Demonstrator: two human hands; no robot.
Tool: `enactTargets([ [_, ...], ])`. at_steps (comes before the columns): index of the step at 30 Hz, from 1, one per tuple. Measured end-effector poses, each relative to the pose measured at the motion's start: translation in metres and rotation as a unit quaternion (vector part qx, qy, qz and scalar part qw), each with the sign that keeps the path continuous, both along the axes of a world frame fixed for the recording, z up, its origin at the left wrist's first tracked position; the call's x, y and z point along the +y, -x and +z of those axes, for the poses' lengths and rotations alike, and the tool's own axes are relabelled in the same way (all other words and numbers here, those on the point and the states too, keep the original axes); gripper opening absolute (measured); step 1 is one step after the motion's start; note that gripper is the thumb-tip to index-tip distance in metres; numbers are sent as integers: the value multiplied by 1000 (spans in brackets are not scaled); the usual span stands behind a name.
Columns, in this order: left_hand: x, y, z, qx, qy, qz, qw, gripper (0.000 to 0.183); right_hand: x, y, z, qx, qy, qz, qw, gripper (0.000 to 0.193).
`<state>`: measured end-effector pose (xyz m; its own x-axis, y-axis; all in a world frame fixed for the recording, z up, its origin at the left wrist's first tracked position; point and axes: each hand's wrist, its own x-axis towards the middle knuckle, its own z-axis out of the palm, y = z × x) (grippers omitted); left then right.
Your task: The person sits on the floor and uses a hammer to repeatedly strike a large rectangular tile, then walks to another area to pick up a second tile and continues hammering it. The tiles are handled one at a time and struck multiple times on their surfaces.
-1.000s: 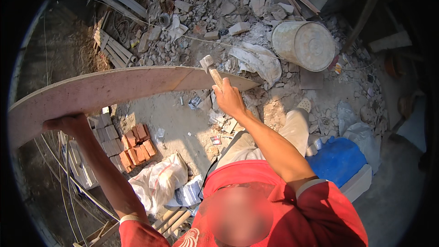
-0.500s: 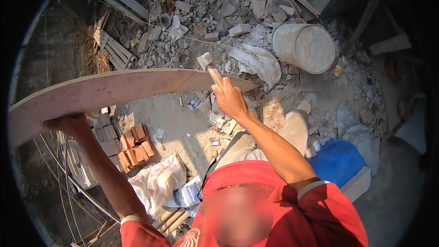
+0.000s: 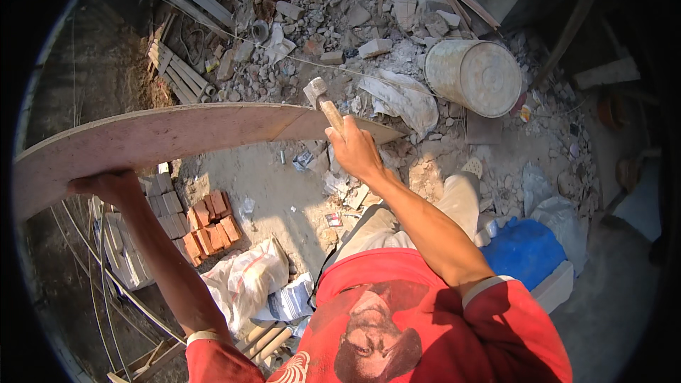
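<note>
My right hand (image 3: 357,150) is closed around the wooden handle of a hammer (image 3: 330,112). Its blocky, dusty grey head points up and away, overlapping the upper edge of a long board in the picture. Whether head and board touch, I cannot tell. This board (image 3: 170,137), pinkish-brown and seemingly bent by the lens, runs across from the far left to beyond the hammer. Near its left end, my left hand (image 3: 110,188) holds the lower edge; some of those fingers are hidden.
Broken rubble (image 3: 312,42) covers the ground ahead. A dusty bucket (image 3: 472,76) lies at the right, with a blue plastic sheet (image 3: 525,252) nearer me. Orange bricks (image 3: 211,225), a white sack (image 3: 248,275) and bent rods (image 3: 106,262) are at lower left.
The hammer head has shifted slightly up and left, with my right hand still around its handle. My left hand stays at the board's edge. The whole view has moved a little.
</note>
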<state>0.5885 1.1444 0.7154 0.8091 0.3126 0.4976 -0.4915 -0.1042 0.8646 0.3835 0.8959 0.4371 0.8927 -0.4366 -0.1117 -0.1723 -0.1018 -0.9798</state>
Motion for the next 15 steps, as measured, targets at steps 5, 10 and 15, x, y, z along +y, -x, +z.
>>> enactTargets([
  [5, 2, 4, -4, -1, -33, 25, 999, 102, 1, 6, 5, -8, 10, -3, 1000, 34],
  [10, -7, 2, -1, -21, -13, -12, 1000, 100, -5, 3, 14, -18, -2, 12, 1000, 33],
  [15, -12, 4, 0, -30, 10, -3, 999, 99, -1, -1, 10, 19, 4, 41, 999, 35],
])
